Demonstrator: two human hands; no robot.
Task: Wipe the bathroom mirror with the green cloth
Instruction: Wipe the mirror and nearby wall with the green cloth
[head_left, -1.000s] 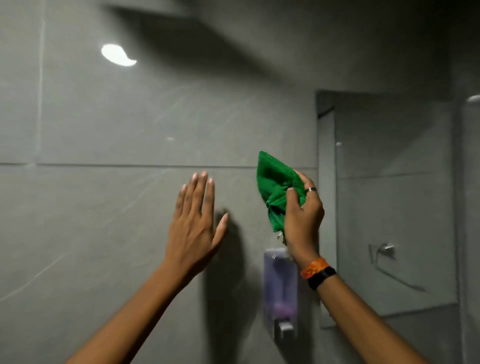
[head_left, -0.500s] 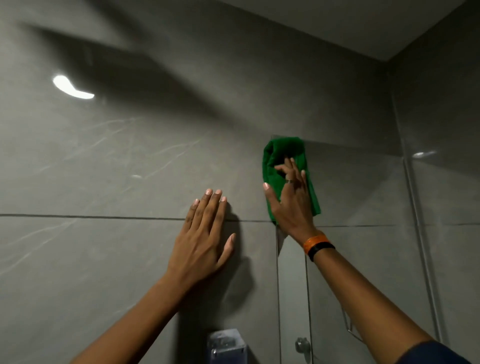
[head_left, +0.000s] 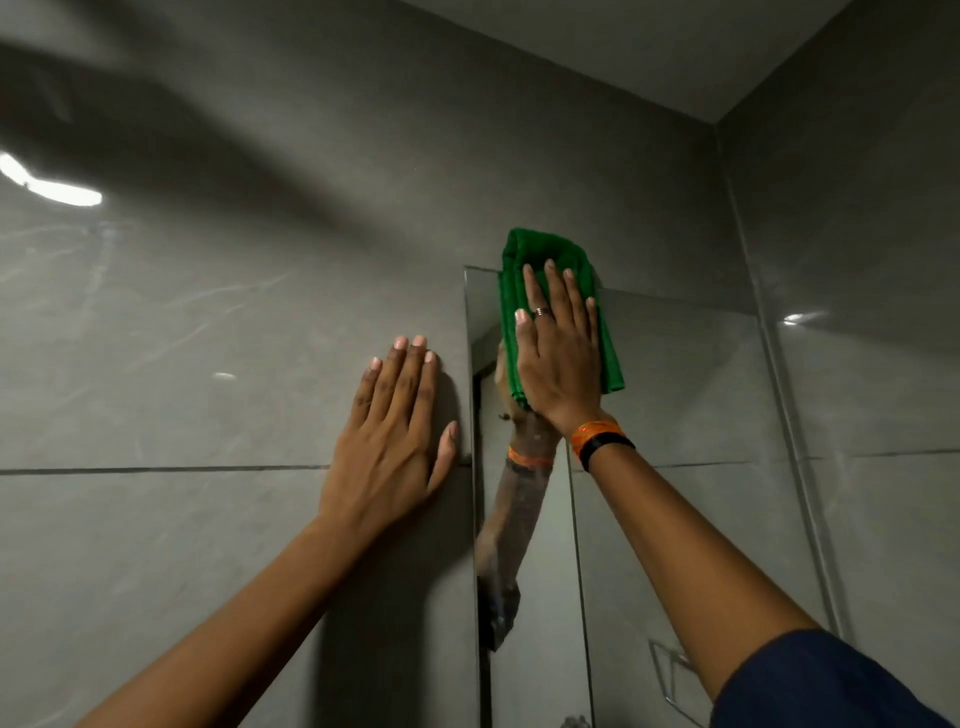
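Note:
The mirror (head_left: 691, 395) hangs on the grey tiled wall, its top left corner near the middle of the view. A folded green cloth (head_left: 540, 254) lies flat against that corner, its top edge reaching just above the mirror's upper rim. My right hand (head_left: 558, 353) presses the cloth onto the glass with flat, spread fingers; a ring and an orange and black wristband show on it. My left hand (head_left: 400, 431) rests flat on the wall tile just left of the mirror's edge, holding nothing. The mirror reflects my right forearm below the cloth.
Grey glossy wall tiles (head_left: 182, 338) fill the left side, with a grout line at hand height. A side wall (head_left: 857, 260) meets the mirror wall at a corner on the right. The ceiling (head_left: 649, 47) is close above.
My right hand went from gripping the bunched cloth in the air to pressing it flat on the mirror's top left corner. My left hand settled onto the wall. The view tilted upward.

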